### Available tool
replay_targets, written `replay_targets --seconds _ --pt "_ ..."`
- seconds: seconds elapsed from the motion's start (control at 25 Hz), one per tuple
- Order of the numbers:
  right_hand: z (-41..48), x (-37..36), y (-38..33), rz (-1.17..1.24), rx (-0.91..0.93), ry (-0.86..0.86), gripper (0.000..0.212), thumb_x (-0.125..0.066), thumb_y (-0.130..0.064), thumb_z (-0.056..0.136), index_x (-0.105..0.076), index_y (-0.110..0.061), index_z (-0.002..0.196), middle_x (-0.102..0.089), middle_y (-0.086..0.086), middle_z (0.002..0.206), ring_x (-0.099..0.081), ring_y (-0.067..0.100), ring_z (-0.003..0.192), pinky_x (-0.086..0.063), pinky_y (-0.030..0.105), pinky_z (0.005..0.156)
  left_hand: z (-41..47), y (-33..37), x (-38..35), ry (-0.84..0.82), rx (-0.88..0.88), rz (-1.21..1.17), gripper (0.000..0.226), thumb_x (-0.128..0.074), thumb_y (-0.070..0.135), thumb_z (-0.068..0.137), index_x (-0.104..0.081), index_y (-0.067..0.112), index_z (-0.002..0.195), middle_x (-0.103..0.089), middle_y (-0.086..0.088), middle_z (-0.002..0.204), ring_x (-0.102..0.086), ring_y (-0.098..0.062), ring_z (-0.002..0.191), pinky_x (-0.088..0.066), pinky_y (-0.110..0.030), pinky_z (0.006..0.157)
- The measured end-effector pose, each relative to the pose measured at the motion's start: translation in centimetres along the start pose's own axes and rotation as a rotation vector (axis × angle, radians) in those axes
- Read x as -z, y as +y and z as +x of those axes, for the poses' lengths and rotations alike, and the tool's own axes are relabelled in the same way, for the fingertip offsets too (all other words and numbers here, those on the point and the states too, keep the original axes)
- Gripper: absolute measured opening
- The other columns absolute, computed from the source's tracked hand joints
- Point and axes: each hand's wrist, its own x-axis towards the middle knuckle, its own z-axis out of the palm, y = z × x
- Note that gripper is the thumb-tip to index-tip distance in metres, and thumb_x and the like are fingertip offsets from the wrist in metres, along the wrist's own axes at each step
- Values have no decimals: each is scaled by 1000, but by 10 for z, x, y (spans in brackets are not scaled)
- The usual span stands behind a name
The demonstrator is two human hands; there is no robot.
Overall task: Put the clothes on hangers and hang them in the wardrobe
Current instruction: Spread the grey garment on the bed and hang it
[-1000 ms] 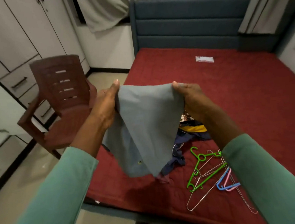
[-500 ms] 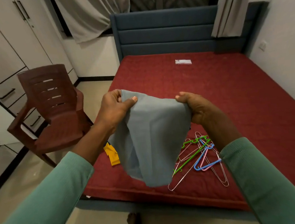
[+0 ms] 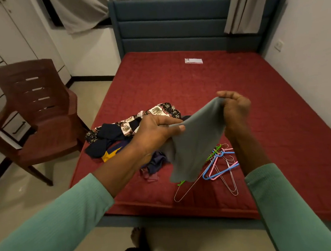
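Change vs. 0.5 s ago: the grey garment [image 3: 194, 142] is no longer spread level between the hands. The right hand [image 3: 236, 111] now sits higher than the left hand [image 3: 155, 134], so the cloth runs slanted and its tail hangs bunched. The clothes pile [image 3: 121, 133], then mostly hidden apart from a yellow scrap, is now in plain view.

Left hand: fingers curled, thumb pressed flat over the cloth's lower top corner, gripping it. Right hand: fingertips and thumb pinch the upper corner, remaining fingers loosely curled.

Garment location: held in the air over the near half of the bed [image 3: 176, 80], its tail over the hangers [image 3: 220, 164].

Counts:
- Garment in hand: 1.
- Pile by the bed's left edge: printed, navy, yellow-and-blue and purple pieces; exact number not resolvable.
- Hangers near the near edge: 1 blue, 1 pink, at least 2 bare wire; green partly behind the cloth, count uncertain.
- White packet [image 3: 193, 60] near the headboard edge: 1.
- Brown chair [image 3: 40, 120] on the floor left of the bed, in front of the wardrobe [image 3: 3, 39]: 1.
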Motion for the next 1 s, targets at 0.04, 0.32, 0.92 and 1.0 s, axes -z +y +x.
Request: replay_targets --seconds 0.04,0.32,0.92,1.0 --pt "6 -2 -3 -40 74 -11 36 -49 7 83 -70 -22 85 -67 -9 85 -58 1 78 -47 16 72 -1 -3 -6 -7 20 -54 15 -81 2 85 -80 5 99 -80 -11 88 -76 -20 79 -61 -29 67" --pt "38 -93 38 -644 366 -386 21 -44 -6 93 -48 -13 112 -50 -9 84 -52 18 76 -41 38 70 1 -64 39 134 225 -275 20 -79 6 88 -77 4 108 -79 -6 96 -75 -20 87 -62 -31 75" --pt "-7 -521 423 -870 10 -1226 68 -47 -20 70 -44 -30 137 -60 -3 108 -60 35 110 -48 57 95 116 -423 355 976 691 -532 19 -69 9 96 -71 18 113 -73 4 99 -68 -9 86 -55 -18 65" --pt "-18 -554 447 -920 22 -1313 68 -51 -22 77 -41 -33 143 -63 -4 118 -58 34 120 -45 56 101 128 -449 383 1065 674 -559 26 -68 4 95 -71 17 117 -73 0 109 -69 -14 99 -58 -25 81"
